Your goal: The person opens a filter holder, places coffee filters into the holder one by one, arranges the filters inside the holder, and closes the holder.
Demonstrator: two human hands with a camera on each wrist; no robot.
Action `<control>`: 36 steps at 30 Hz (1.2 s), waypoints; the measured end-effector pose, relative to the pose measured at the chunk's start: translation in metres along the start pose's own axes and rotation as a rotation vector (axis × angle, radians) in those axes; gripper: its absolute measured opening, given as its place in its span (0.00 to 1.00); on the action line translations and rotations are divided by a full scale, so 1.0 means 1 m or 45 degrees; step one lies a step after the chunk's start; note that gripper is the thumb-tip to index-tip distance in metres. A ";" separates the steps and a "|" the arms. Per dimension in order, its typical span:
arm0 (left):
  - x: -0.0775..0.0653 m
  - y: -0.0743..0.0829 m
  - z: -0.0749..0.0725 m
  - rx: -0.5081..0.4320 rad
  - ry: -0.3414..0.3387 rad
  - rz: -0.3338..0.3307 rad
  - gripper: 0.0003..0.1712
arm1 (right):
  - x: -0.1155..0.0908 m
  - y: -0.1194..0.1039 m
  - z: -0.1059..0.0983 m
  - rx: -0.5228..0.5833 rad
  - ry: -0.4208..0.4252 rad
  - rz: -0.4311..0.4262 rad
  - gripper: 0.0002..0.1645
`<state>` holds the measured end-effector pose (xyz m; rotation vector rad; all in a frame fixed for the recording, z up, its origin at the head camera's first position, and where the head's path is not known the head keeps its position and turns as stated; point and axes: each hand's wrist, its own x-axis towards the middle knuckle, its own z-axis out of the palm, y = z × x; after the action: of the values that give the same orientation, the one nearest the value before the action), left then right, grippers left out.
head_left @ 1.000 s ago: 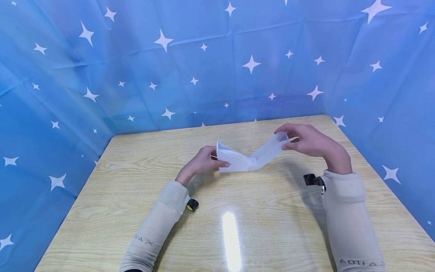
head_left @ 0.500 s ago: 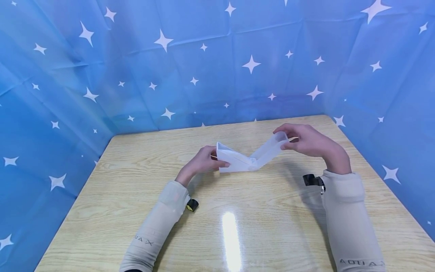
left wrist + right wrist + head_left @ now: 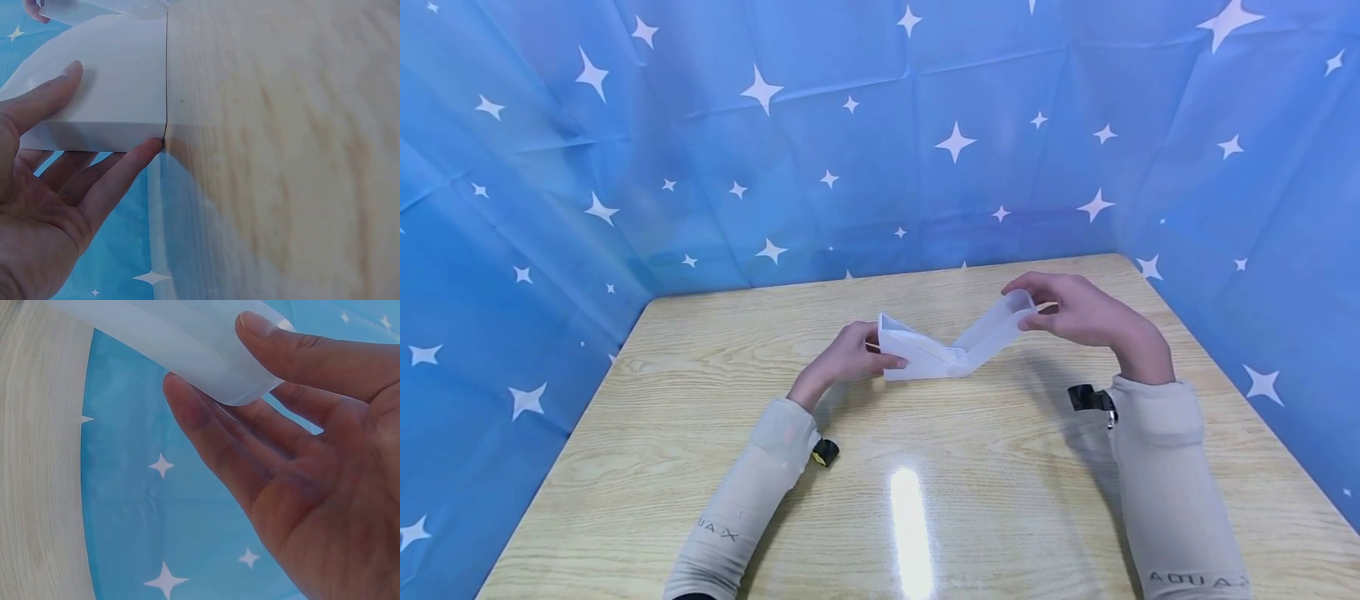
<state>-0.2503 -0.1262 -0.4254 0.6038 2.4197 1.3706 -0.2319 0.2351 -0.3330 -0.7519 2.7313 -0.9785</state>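
A white hinged plastic case [image 3: 919, 357] rests on the table in the head view, its translucent cover [image 3: 992, 332] swung up to the right in a shallow V. At the left end, my left hand [image 3: 850, 354] holds the white part, the thumb [image 3: 47, 100] lying on its near side and the fingers at its end face. My right hand [image 3: 1082, 311] grips the raised end of the cover between thumb and fingers. In the right wrist view, the cover's rounded edge [image 3: 231, 394] sits between that thumb and the fingertips. The inside of the case is mostly hidden.
The pale wooden table [image 3: 850, 500] bears a bright light reflection near its front. Behind it and at both sides hangs a blue curtain [image 3: 880, 167] with white stars. Small black devices [image 3: 825, 452] are worn at both wrists.
My right hand and the cover's raised end have shifted very slightly to the left. The left hand and the white part of the case have stayed in place.
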 end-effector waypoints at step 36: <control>0.001 -0.001 -0.001 0.004 -0.016 0.013 0.21 | 0.004 -0.006 0.004 0.024 0.020 -0.045 0.26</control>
<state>-0.2514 -0.1267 -0.4260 0.6246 2.4124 1.3638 -0.2320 0.2265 -0.3322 -0.7951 2.7272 -1.0204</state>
